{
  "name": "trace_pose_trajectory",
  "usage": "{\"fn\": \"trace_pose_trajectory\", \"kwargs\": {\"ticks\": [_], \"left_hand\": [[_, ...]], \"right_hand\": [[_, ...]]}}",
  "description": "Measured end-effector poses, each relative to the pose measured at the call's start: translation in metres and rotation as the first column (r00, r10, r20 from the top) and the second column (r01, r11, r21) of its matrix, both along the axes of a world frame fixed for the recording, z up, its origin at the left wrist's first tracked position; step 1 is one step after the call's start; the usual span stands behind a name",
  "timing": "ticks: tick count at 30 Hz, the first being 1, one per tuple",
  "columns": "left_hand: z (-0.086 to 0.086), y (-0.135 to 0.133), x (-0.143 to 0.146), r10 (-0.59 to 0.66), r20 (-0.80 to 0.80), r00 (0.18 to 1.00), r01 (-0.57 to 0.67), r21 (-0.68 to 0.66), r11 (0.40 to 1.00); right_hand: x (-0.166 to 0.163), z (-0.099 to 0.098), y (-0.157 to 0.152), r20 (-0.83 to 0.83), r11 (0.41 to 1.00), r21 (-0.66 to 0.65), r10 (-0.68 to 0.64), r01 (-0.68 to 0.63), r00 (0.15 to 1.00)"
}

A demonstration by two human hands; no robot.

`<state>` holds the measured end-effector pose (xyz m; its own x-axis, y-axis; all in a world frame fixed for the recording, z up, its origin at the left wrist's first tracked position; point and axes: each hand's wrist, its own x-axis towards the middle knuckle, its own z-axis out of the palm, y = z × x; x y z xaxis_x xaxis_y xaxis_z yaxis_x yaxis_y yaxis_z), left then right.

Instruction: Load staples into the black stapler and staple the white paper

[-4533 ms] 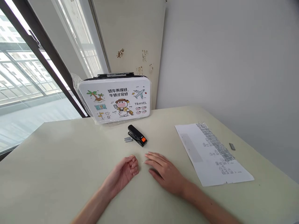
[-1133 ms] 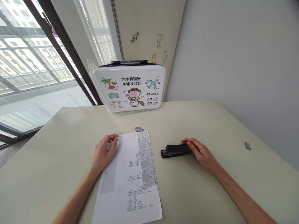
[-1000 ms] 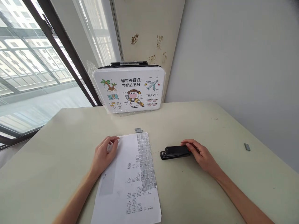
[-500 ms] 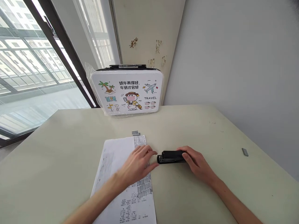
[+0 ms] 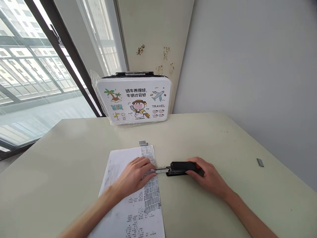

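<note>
A black stapler (image 5: 182,166) lies on its side-to-side length on the table, its front facing left. My right hand (image 5: 207,175) is closed around its rear end, where a small red patch shows. Out of the stapler's front sticks a silvery metal staple tray (image 5: 162,170). My left hand (image 5: 138,173) pinches the far end of this tray between thumb and fingers. Beneath the left hand and forearm lie printed sheets of paper (image 5: 151,190), with a dense scribble-like strip along the right edge. The inside of the tray is too small to make out.
Several grey staple strips (image 5: 143,143) lie just beyond the paper's top edge. Another grey staple strip (image 5: 260,162) is at the table's right side. A white cartoon-printed case (image 5: 133,99) in clear plastic stands at the back, near the window and wall (image 5: 247,66).
My left hand has moved left from the stapler's front, drawing the metal staple tray out. My right hand still holds the rear of the stapler. The view has tilted slightly.
</note>
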<state>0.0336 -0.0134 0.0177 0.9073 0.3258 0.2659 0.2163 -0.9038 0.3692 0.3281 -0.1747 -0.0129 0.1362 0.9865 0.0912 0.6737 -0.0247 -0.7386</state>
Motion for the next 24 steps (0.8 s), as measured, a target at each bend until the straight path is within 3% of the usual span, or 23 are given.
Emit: {"fn": "trace_pose_trajectory", "kwargs": {"ticks": [3,8,14,24], "left_hand": [[0.007,0.02,-0.004,0.064,-0.011,0.998,-0.064,-0.032,0.997],[0.007,0.073,0.005,0.408,0.006,0.913,-0.408,0.01,0.913],[-0.002,0.11,0.015,0.429,-0.089,0.899,-0.433,-0.034,0.901],[-0.008,0.114,0.018,0.425,-0.095,0.9,-0.435,-0.155,0.887]], "right_hand": [[-0.001,0.002,0.0,0.005,1.0,0.0,-0.008,0.008,1.0],[-0.001,0.002,0.001,0.024,1.0,0.01,-0.013,0.013,1.0],[0.0,0.001,0.001,0.024,1.0,-0.007,-0.009,0.01,1.0],[-0.001,0.003,0.001,0.022,1.0,-0.003,-0.019,0.019,1.0]]}}
